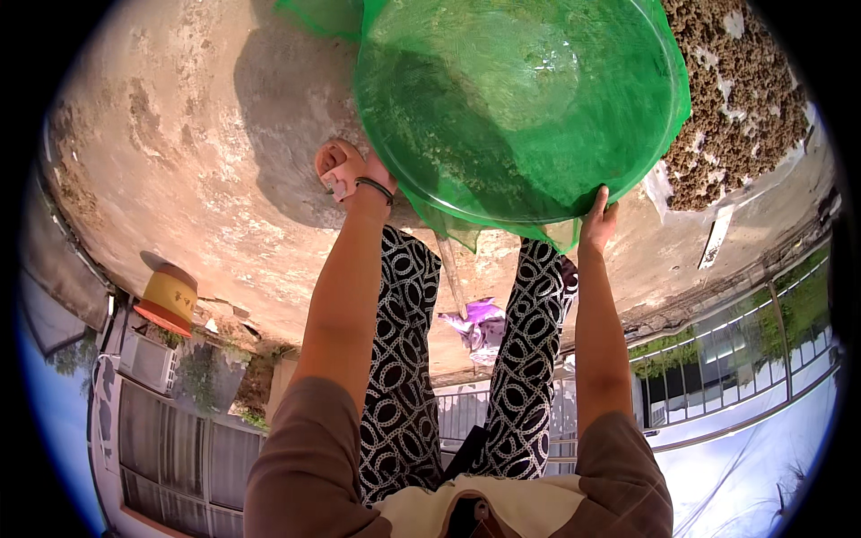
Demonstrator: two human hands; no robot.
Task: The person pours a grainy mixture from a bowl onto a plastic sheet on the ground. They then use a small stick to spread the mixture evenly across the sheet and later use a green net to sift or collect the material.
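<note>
A large round basin (529, 117), green and see-through with a clear rim, is tilted in front of me. Green mesh (448, 223) hangs loose around its near edge. My right hand (599, 221) grips the basin's near right rim, thumb on top. At the basin's left side, my left hand (343, 169) is closed with curled fingers, its wrist close to the rim. A small pale patch shows at that hand, but I cannot make out what it holds. A dark band circles the left wrist.
Brown crumbly material (735, 108) lies on a pale sheet at the right. A flat white strip (716, 238) is beside it. Purple cloth (480, 325) and a stick (451, 273) lie near my legs. A yellow-orange bucket (168, 296) stands left; a railing (717, 368) runs behind me.
</note>
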